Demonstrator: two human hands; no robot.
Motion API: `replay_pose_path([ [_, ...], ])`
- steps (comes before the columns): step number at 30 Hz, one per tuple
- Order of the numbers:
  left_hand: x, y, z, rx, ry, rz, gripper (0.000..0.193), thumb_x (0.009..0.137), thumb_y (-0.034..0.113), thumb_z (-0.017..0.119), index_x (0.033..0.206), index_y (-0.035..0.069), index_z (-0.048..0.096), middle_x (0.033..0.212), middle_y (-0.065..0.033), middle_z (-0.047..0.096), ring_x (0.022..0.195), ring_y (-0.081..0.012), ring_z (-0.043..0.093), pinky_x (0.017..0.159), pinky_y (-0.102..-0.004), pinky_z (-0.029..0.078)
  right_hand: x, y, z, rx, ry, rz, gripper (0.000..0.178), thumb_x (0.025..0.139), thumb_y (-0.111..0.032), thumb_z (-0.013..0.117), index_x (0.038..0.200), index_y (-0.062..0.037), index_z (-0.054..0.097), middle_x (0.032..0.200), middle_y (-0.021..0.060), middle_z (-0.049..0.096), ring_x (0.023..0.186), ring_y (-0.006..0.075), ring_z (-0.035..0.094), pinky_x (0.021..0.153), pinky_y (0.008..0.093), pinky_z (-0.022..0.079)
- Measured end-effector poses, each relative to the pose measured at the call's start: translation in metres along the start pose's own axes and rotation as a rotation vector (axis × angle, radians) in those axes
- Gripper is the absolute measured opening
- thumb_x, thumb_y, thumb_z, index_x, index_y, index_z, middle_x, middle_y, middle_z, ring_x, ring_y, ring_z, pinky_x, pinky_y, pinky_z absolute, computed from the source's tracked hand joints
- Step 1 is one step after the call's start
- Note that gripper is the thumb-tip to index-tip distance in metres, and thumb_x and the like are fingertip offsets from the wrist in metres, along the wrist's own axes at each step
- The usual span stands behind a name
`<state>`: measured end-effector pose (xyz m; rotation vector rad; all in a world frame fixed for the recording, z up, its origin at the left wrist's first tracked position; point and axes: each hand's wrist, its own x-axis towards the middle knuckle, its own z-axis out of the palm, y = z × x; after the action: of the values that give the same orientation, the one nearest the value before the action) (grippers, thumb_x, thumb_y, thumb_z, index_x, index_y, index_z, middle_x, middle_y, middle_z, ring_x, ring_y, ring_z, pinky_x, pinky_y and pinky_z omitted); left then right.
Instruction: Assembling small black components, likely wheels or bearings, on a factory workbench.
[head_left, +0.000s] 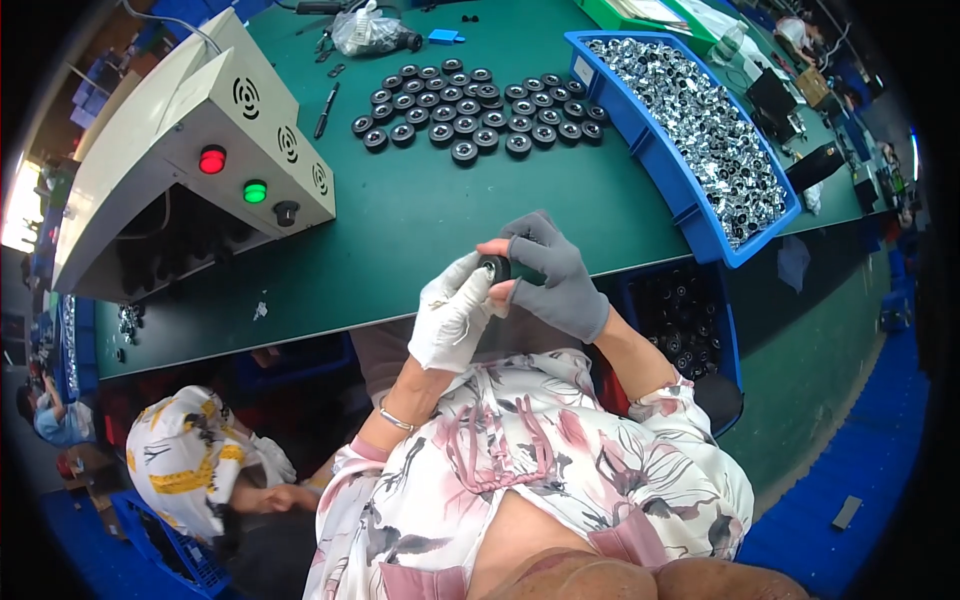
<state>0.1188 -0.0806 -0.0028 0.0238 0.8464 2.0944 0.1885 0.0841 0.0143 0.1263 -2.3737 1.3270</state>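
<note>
Between my two hands, just above the front edge of the green table, is a small black wheel with a shiny centre. My left hand, in a white glove, pinches it from the left side. From the right, my right hand grips the wheel's rim with bare fingertips that stick out of a grey fingerless glove. Farther back on the table lie several similar black wheels, spread flat in a loose group. Part of the held wheel is hidden behind my fingers.
A blue bin full of shiny metal parts stands at the right. On the left is a beige machine with red and green lights. A black pen lies beside the wheels. Below the table edge sits another bin of black wheels. A co-worker's sleeve shows lower left.
</note>
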Motion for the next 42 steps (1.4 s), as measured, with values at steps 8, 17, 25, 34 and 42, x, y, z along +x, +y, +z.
replay_pose_path([
  [8,0.006,0.013,0.004,0.652,-0.081,0.112,0.029,0.1,0.014,0.062,0.121,-0.007,0.059,0.098,-0.009,0.066,0.079,-0.0118,0.061,0.071,-0.0246,0.051,0.011,-0.004,0.003,-0.414,0.073,-0.216,0.047,0.059,-0.011,0.079,0.106,-0.0072,0.071,0.099,0.0094,0.06,0.096,0.0307,0.055,0.085,0.0426,0.047],
  [17,0.011,0.004,0.0,0.665,-0.133,0.272,0.037,0.1,0.015,0.063,0.127,-0.009,0.057,0.114,-0.011,0.066,0.103,-0.0146,0.06,0.092,-0.0287,0.048,0.016,0.002,-0.001,-0.41,0.051,-0.286,0.041,0.065,-0.011,0.078,0.105,-0.0067,0.07,0.102,0.0094,0.06,0.099,0.0319,0.056,0.089,0.0436,0.047],
  [25,0.011,0.007,0.0,0.613,-0.068,0.183,0.036,0.099,0.015,0.065,0.125,-0.009,0.058,0.114,-0.0098,0.065,0.102,-0.0144,0.06,0.093,-0.0293,0.049,0.018,0.003,0.001,-0.314,0.065,-0.222,0.042,0.064,-0.011,0.079,0.104,-0.0062,0.069,0.102,0.0099,0.06,0.098,0.0325,0.056,0.089,0.0438,0.048],
  [34,0.018,0.012,-0.013,0.562,-0.124,0.127,0.037,0.101,0.023,0.062,0.125,-0.005,0.06,0.111,-0.0068,0.065,0.099,-0.0113,0.058,0.085,-0.0271,0.05,0.025,0.002,0.003,-0.292,0.058,-0.17,0.042,0.062,-0.011,0.079,0.102,-0.0064,0.068,0.104,0.0098,0.06,0.098,0.0309,0.056,0.087,0.041,0.048],
  [42,0.021,0.009,-0.003,0.275,-0.107,0.008,0.038,0.103,0.031,0.059,0.123,-0.002,0.061,0.11,-0.0049,0.064,0.096,-0.0103,0.056,0.082,-0.0273,0.046,0.026,0.005,-0.001,-0.314,0.049,-0.225,0.044,0.06,-0.011,0.078,0.103,-0.0069,0.069,0.105,0.0088,0.06,0.094,0.029,0.055,0.083,0.0373,0.048],
])
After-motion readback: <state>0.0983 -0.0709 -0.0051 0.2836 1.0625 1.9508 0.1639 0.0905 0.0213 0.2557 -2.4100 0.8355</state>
